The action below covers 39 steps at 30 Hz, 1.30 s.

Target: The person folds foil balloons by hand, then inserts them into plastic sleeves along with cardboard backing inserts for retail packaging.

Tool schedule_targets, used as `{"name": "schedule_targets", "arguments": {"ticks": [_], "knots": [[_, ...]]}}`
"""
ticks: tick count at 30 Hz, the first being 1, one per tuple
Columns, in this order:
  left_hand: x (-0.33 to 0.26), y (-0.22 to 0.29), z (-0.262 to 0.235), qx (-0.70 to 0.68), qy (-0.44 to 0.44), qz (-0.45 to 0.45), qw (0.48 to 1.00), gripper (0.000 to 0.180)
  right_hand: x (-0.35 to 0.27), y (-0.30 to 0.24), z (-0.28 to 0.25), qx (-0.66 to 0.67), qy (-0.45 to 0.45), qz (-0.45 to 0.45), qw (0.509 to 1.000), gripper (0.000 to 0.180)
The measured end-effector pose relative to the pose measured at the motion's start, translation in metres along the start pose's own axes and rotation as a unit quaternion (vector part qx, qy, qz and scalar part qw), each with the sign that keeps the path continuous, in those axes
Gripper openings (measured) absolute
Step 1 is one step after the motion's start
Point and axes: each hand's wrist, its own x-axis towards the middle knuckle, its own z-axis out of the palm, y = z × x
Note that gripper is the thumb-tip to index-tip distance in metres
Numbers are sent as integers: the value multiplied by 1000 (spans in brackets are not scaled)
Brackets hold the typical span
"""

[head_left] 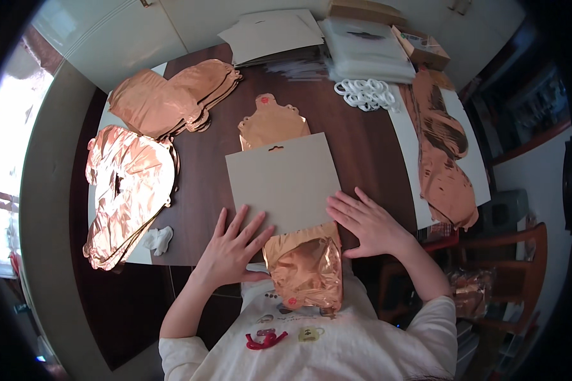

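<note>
Foil (305, 273) in crinkled copper reaches past the near edge of the counter (203, 165) over the shirt (286, 359), its long axis pointing away from the person, between the two hands. The left hand (231, 251) has its thumb at the foil's left edge and looks the nearer; the right hand (374, 227) has its thumb just beside the opposite edge. Both hands' fingers are splayed wide and flat, pinching nothing, their tips on the lower sides of a grey card (283, 181). The card lies across the foil, slightly turned, ahead of the thumbs. Beyond it shows a copper end (273, 127), leaning a little left; whether it joins the near part is hidden. White rings (365, 95) lie well apart, far right.
</note>
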Motion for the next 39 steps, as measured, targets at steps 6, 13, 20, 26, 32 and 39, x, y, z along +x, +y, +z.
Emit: {"name": "schedule_targets", "arguments": {"ticks": [6,13,20,26,32,39], "knots": [[2,-2,1,-4,-1,-5,1000,88,3,0,2,13,1,4,1000,91],[4,1,4,-7,23,-13,1000,81,5,-5,2,15,13,17,1000,87],[4,2,7,-1,26,-19,999,82,5,-8,4,0,46,11,999,86],[4,3,10,-15,46,-18,999,80,5,-10,4,-9,54,13,998,83],[0,5,18,-22,84,-18,996,75,4,-14,7,-17,75,12,997,76],[1,6,18,-7,146,-4,989,55,2,-15,12,-23,107,7,994,68]]}}
